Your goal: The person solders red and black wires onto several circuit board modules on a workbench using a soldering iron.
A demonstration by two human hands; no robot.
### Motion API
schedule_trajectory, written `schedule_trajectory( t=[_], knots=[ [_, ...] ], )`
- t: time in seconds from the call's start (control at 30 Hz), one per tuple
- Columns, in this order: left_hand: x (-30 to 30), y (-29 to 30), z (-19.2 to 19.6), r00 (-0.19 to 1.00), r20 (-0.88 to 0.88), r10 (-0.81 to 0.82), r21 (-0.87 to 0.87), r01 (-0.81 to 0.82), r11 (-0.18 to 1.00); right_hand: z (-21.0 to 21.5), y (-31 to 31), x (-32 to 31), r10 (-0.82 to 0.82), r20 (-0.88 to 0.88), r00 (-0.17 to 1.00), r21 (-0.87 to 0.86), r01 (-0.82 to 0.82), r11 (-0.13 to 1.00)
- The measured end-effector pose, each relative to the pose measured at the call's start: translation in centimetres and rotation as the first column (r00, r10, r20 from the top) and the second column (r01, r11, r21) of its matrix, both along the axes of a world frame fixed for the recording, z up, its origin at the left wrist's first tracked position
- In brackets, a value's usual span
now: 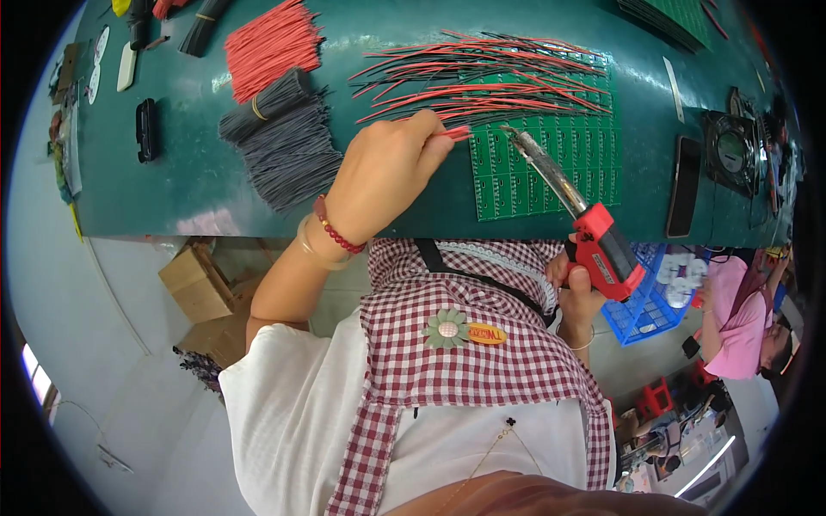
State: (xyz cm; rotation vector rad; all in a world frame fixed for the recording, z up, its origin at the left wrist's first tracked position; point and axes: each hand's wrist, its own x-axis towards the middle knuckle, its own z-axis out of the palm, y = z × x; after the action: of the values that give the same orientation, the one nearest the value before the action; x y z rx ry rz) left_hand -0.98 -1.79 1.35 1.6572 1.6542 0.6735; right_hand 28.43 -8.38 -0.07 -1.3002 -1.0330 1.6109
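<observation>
My left hand (387,168) is closed in a pinch on short red wire (458,132), whose ends poke out past the fingertips at the left edge of a green circuit board panel (546,193). My right hand (582,294) grips a red and black soldering gun (607,249). Its metal tip points up and left over the panel, a little right of the red wire ends and apart from them. Across the panel's far half lie many loose red and black wires (482,90), their ends reaching left beyond the board.
To the left lie a stack of red wires (271,50) and banded black wires (288,142). A black clip-like object (146,129) sits farther left. On the right are a dark phone (684,187) and a black fan (731,144). A blue crate (638,318) and a person in pink (738,320) are beyond the table edge.
</observation>
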Motion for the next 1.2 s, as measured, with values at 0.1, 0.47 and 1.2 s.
schedule_trajectory(
  t=[0.1, 0.47, 1.2],
  knots=[
    [0.2, 0.2, -0.6, 0.999, -0.038, 0.015, -0.035, -0.016, 0.999, 0.0, -0.1, -0.4, 0.039, 0.042, 0.998, 0.006, -0.039, 0.999],
    [0.3, 0.6, -1.5, 0.98, -0.187, 0.062, 0.039, -0.056, 0.998, -0.4, -0.6, -0.3, 0.116, -0.043, 0.992, -0.075, -0.119, 0.99],
    [0.1, 0.6, -1.8, 0.982, -0.182, 0.039, 0.052, -0.03, 0.998, -0.2, -1.2, -1.1, 0.074, -0.027, 0.997, -0.053, -0.076, 0.996]
  ],
)
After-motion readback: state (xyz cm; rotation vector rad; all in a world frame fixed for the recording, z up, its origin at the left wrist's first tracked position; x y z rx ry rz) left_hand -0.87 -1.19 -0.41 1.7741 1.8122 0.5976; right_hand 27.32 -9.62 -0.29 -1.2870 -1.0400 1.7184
